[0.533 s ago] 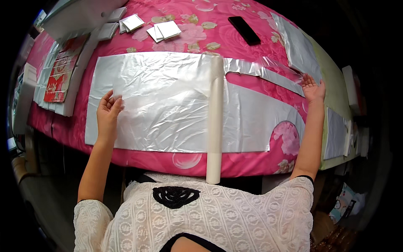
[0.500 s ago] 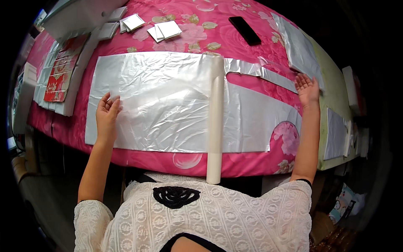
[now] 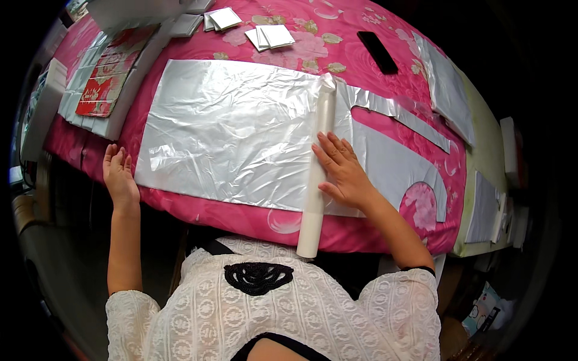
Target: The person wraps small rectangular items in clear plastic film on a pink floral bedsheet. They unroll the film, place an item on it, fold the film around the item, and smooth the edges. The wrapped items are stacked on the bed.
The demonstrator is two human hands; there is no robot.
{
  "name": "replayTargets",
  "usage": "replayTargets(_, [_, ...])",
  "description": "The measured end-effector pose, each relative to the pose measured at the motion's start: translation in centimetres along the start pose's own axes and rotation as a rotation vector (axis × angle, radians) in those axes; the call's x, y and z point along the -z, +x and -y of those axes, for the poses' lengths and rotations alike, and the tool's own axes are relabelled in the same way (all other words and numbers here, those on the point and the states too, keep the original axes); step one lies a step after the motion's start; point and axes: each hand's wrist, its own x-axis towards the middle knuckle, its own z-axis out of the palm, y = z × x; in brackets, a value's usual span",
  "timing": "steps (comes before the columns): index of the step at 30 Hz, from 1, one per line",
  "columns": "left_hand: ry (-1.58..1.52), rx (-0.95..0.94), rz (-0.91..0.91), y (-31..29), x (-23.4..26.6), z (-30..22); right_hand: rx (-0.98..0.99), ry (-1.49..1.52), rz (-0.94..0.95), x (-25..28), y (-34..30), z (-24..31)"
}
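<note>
A silver plastic bag with two strap-like handles at its right end lies flat and wrinkled before me. Across it, from far to near, rests a pale tube, its near end jutting past the table edge. My right hand lies on the tube and the bag beside it, fingers outstretched. Just off the bag's left edge is my left hand, palm up with loosely bent fingers, holding nothing.
A pink floral cloth covers the table. At left lies a stack of folded silver sheets with a red packet. Small silver squares and a black phone lie at the back; another silver bag is far right.
My right hand has come left from the handle onto the tube. My left hand has moved left off the bag. The bag's near handle, folded before, now lies stretched out.
</note>
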Motion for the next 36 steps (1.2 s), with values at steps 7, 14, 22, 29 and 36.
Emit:
replayTargets(7, [0.071, -0.11, 0.146, -1.5, 1.1, -1.4, 0.49, 0.792, 0.256, -3.6, 11.5, 11.8])
replayTargets(14, [0.26, -0.175, 0.361, -5.1, 3.8, -2.9, 0.492, 0.331, -0.132, -3.6, 14.6, 10.0])
replayTargets(22, [0.568, -0.217, 0.455, -8.3, 6.9, -2.4, 0.592, 0.041, 0.135, -8.9, 21.9, 11.1])
replayTargets(29, [1.203, -0.211, 0.467, -9.0, 4.7, -2.0, 0.368, 0.102, -0.085, -14.4, 28.0, 18.7])
replayTargets(36, [0.445, 0.409, 0.671, -9.4, 5.2, -2.6, -0.211, 0.856, -0.478, -14.4, 26.3, 18.9])
